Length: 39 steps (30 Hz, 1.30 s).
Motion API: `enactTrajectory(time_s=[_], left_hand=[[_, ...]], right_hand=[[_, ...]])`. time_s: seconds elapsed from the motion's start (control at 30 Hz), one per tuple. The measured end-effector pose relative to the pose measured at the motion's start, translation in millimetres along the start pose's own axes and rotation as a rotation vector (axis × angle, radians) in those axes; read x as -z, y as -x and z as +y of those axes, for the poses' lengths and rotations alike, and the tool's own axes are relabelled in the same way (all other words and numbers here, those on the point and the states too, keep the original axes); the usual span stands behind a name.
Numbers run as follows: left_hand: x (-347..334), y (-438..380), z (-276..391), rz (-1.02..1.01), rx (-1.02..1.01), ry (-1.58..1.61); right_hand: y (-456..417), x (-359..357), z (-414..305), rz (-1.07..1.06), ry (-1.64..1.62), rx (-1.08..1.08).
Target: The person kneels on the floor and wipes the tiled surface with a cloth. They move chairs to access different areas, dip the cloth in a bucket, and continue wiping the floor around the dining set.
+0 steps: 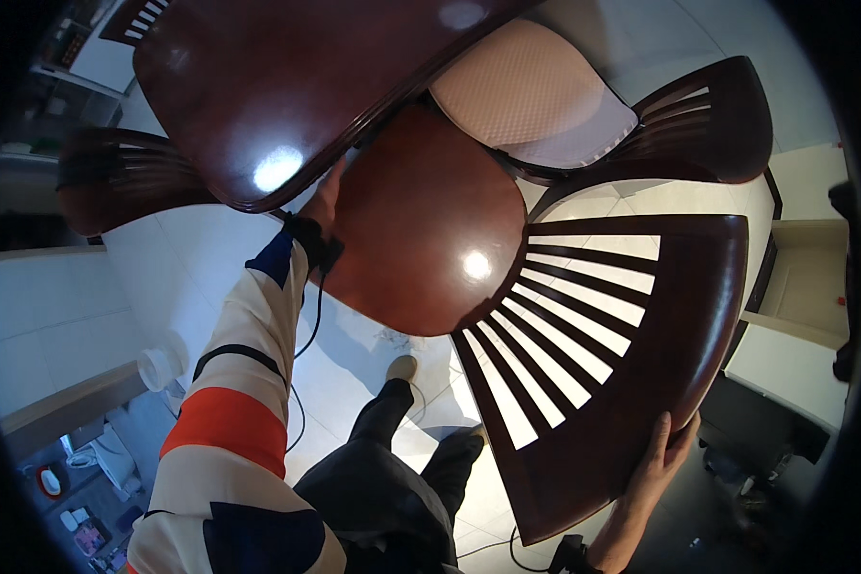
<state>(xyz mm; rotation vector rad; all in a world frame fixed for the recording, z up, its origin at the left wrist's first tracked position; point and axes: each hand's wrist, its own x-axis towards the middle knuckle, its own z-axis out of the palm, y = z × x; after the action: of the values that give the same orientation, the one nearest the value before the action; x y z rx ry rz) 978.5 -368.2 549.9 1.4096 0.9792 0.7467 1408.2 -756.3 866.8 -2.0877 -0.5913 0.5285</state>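
A dark-red wooden chair [430, 222] with a rounded, glossy seat and a fan of slats in its backrest stands before me. My right hand [661, 459] grips the broad top rail [660, 373] of that backrest, thumb on the near face. At the seat's left edge is my left hand [326, 201], holding the chair's side close to the table; its fingers are mostly hidden. The front of the seat reaches to the edge of a polished wooden table [280, 93], partly beneath it. Both wrists wear black bands with cables.
A second chair with a quilted beige cushion [531, 93] stands right beside this one. Another slatted chair [129, 179] is at the table's left end. My feet [402, 368] are on pale floor tiles close behind the chair. An open wooden drawer [803, 273] is at far right.
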Motion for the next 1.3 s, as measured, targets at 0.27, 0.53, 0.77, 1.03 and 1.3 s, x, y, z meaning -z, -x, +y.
enactTrajectory(time_s=[0.27, 0.53, 0.77, 1.03, 1.3], left_hand=[[-32, 23, 1, 0.367, 0.267, 1.460], [-105, 149, -18, 0.583, 1.210, 0.991], [-67, 141, -19, 0.265, 0.486, 0.924], [-113, 266, 201, 0.402, 0.522, 0.369], [-162, 433, 550, 0.721, -0.744, -0.085]], right_hand=[[17, -67, -53, -0.009, -0.203, -0.086], [25, -91, -59, 0.041, -0.516, -0.383], [37, -119, -60, -0.010, -0.478, -0.141], [29, -89, -15, 0.117, -0.258, -0.011], [114, 181, -137, 0.149, -0.733, 0.752]])
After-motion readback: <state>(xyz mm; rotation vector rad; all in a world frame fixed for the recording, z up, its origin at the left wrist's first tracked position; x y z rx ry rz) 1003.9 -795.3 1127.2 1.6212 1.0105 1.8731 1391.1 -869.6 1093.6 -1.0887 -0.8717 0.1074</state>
